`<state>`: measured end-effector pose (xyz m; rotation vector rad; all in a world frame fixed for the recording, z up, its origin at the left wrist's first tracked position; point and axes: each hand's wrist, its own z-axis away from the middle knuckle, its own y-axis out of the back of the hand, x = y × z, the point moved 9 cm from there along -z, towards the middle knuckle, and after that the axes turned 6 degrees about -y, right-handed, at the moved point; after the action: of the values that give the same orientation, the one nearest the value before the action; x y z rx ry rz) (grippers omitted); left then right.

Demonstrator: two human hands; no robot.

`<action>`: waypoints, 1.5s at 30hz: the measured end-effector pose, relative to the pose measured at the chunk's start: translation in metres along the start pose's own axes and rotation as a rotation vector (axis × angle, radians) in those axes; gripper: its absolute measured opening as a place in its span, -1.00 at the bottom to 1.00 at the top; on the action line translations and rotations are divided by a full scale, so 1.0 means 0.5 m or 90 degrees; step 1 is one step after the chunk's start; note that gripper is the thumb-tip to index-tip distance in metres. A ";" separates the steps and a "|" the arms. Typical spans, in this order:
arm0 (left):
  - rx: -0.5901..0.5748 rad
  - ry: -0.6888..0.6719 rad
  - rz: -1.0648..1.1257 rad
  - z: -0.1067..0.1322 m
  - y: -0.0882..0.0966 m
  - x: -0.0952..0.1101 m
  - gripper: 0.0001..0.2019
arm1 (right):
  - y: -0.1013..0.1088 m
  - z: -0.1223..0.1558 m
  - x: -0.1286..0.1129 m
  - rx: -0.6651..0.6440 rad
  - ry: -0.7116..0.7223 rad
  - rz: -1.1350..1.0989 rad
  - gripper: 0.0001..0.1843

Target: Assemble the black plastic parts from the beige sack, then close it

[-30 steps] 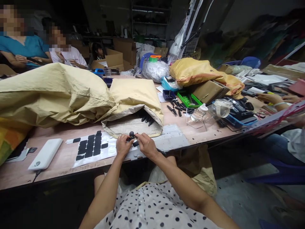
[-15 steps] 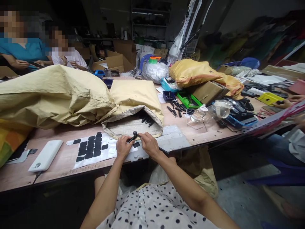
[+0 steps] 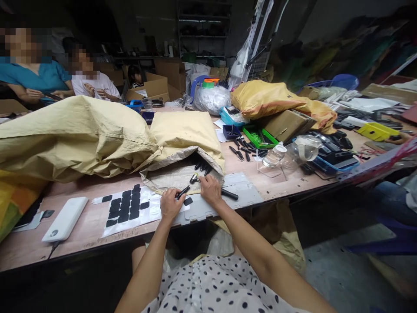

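My left hand [image 3: 170,203] is closed round a slim black rod-shaped part [image 3: 183,191], whose pointed end sticks out to the right. My right hand [image 3: 211,189] grips a small hammer [image 3: 230,194] by its black handle. The hammer's metal and yellowish head [image 3: 194,178] is up and to the left, apart from the black part. Just beyond both hands lies the open mouth of a beige sack [image 3: 185,126], with several black parts [image 3: 202,166] inside. Under the hands are a grey board [image 3: 241,187] and the edge of a white sheet bearing black rounded-square pads [image 3: 125,204].
A white power bank [image 3: 65,219] with a cable lies left. Another full beige sack [image 3: 74,134] fills the table's left side. To the right are a green tray [image 3: 260,137], loose black parts [image 3: 243,150] and a clear jug [image 3: 306,148]. Co-workers sit across the table.
My right hand has moved right and slightly up, carrying the hammer head away from the black part. The hammer's handle now shows to the right. My left hand keeps its hold.
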<state>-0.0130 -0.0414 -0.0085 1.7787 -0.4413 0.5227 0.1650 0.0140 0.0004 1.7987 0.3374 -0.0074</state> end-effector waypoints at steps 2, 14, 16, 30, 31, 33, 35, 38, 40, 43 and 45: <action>-0.008 0.002 0.000 0.001 0.002 0.000 -0.90 | 0.001 0.001 -0.004 -0.004 0.002 -0.001 -0.61; -0.105 0.042 0.316 0.055 0.011 0.005 -0.69 | 0.005 -0.004 -0.007 -0.004 -0.008 0.002 -0.66; -0.221 0.031 0.362 0.111 -0.012 0.028 -0.65 | 0.004 -0.005 -0.007 -0.006 -0.008 0.003 -0.66; -0.498 0.172 -0.055 0.318 -0.190 -0.087 -0.70 | -0.002 -0.008 -0.009 -0.008 -0.016 0.012 -0.68; -0.500 0.162 -0.056 0.318 -0.190 -0.086 -0.69 | -0.002 -0.009 -0.009 -0.007 -0.017 0.014 -0.69; -0.529 0.131 -0.032 0.313 -0.184 -0.068 -0.67 | -0.003 -0.009 -0.009 0.000 -0.017 0.017 -0.69; -0.597 0.077 0.063 0.301 -0.173 -0.023 -0.69 | -0.002 -0.008 -0.011 0.008 -0.012 0.020 -0.70; -0.675 0.014 0.308 0.241 -0.136 0.072 -0.66 | 0.001 -0.006 -0.013 0.014 -0.007 0.022 -0.71; -0.561 -0.006 0.400 0.136 -0.096 0.112 -0.62 | 0.002 -0.005 -0.014 0.008 -0.010 0.019 -0.72; -0.260 -0.030 0.346 -0.055 -0.039 0.127 -0.70 | 0.005 -0.003 -0.016 0.000 -0.011 0.014 -0.73; -0.102 -0.003 0.224 -0.152 -0.023 0.120 -0.80 | 0.008 -0.003 -0.018 0.001 -0.010 0.015 -0.74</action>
<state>0.0341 0.0335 0.0332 1.5554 -0.7860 0.7071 0.1570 0.0125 0.0059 1.8033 0.3055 -0.0056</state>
